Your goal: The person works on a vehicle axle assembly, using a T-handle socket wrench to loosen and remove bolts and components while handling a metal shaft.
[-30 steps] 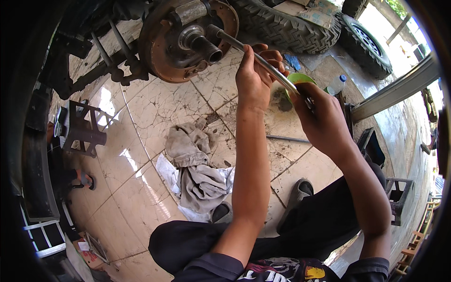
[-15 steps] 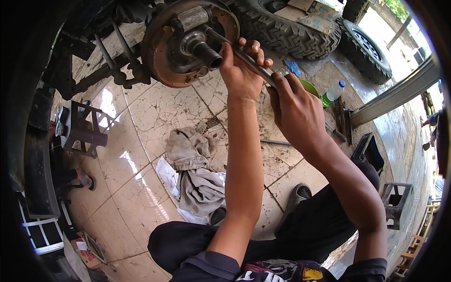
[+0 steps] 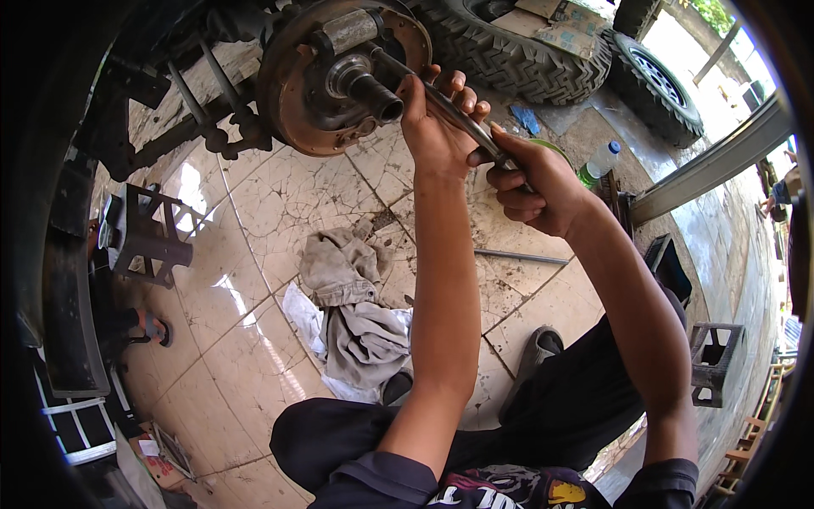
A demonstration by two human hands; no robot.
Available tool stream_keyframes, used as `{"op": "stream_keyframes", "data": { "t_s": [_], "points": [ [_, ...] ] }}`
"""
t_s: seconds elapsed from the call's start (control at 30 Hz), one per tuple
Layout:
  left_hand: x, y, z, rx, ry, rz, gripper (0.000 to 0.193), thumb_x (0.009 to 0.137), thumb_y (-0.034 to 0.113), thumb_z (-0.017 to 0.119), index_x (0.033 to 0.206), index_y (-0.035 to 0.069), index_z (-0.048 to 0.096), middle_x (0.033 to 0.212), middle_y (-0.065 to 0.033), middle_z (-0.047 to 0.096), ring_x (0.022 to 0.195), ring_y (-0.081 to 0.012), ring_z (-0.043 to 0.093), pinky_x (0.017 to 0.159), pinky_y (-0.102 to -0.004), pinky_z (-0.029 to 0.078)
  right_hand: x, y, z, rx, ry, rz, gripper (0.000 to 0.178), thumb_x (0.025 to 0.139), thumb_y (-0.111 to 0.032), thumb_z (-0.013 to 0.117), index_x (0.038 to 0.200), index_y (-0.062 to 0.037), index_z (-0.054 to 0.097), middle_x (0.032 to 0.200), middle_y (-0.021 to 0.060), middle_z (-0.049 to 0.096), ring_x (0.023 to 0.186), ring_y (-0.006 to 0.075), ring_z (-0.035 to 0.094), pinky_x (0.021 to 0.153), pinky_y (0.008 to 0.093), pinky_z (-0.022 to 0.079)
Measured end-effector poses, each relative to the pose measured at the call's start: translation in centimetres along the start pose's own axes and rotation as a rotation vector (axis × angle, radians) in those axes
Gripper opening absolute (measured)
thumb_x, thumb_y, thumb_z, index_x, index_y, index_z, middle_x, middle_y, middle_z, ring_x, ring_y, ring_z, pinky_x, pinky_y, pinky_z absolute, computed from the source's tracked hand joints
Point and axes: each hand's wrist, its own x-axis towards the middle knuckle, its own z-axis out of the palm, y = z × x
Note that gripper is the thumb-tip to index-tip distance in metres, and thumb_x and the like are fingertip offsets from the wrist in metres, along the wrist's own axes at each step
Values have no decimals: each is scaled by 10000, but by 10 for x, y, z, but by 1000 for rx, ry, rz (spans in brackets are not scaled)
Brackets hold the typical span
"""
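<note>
A long metal bar (image 3: 458, 119) slants from the rusty brake backing plate (image 3: 284, 102) down to the right. Its far end meets the plate beside the axle spindle (image 3: 369, 93); what it sits on is too small to make out. My left hand (image 3: 441, 127) supports the bar partway along, thumb on the near side and fingers curled loosely behind it. Farther down, my right hand (image 3: 547, 182) grips the bar's near end, with the fingers wrapped under it and the thumb lying along the top. A grey cylindrical part (image 3: 349, 32) is fixed at the plate's top.
Crumpled grey cloth (image 3: 360, 339) lies on the cracked tile floor below my arms. A thin rod (image 3: 521, 255) is on the tiles. Large tyres (image 3: 543, 72), a bottle with green liquid (image 3: 599, 165) and a metal post (image 3: 712, 165) stand right. A metal stand (image 3: 157, 237) is left.
My right hand has turned from an overhand hold, knuckles up, to fingers wrapped under the bar. My left hand and the bar have barely shifted.
</note>
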Motion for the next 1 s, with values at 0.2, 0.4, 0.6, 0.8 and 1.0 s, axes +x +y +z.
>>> {"op": "stream_keyframes", "data": {
  "t_s": [0.2, 0.4, 0.6, 0.8, 1.0],
  "points": [
    [-6, 6, 2, 246, 156, -25, 314, 1038, 387, 357, 977, 118, 505, 851, -51, 505, 655, -161, 490, 691, -374, 446, -5, 9, 12, -865, 357, -272, 362, 1007, -352, 484, 916, -13, 573, 611, -14, 478, 419, 103, 392, 416, 264, 349],
    [-27, -22, 18, 445, 196, -248, 327, 1030, 394, 362, 961, 119, 524, 780, -57, 566, 634, -169, 567, 638, -378, 532, -47, 4, 12, -1380, 168, -30, 391, 986, -354, 515, 868, 17, 559, 706, 117, 653, 647, 186, 685, 577, 337, 538],
    [-79, -45, -10, 287, 309, -319, 382, 1041, 388, 352, 1014, 55, 538, 623, 32, 351, 445, -57, 269, 412, -210, 265, -47, 7, -40, -1409, -314, 166, 491, 985, -421, 500, 865, 33, 641, 754, 128, 683, 739, 197, 704, 655, 354, 557],
    [-153, -53, -80, 427, 755, -387, 331, 1036, 311, 350, 1075, 48, 547, 672, 28, 410, 511, -76, 353, 464, -224, 322, 12, 121, -218, -1727, 210, -327, 379, 897, -359, 637, 1054, -15, 606, 948, 174, 645, 872, 337, 633, 777, 430, 506],
    [-193, -22, -105, 474, 946, -179, 203, 1017, 271, 465, 1117, 122, 560, 801, 0, 537, 602, -94, 501, 597, -298, 497, 69, 234, -257, -1970, 321, -479, 296, 898, -222, 573, 1125, -40, 518, 1079, 137, 542, 1112, 306, 510, 898, 409, 411]
  ]
}}
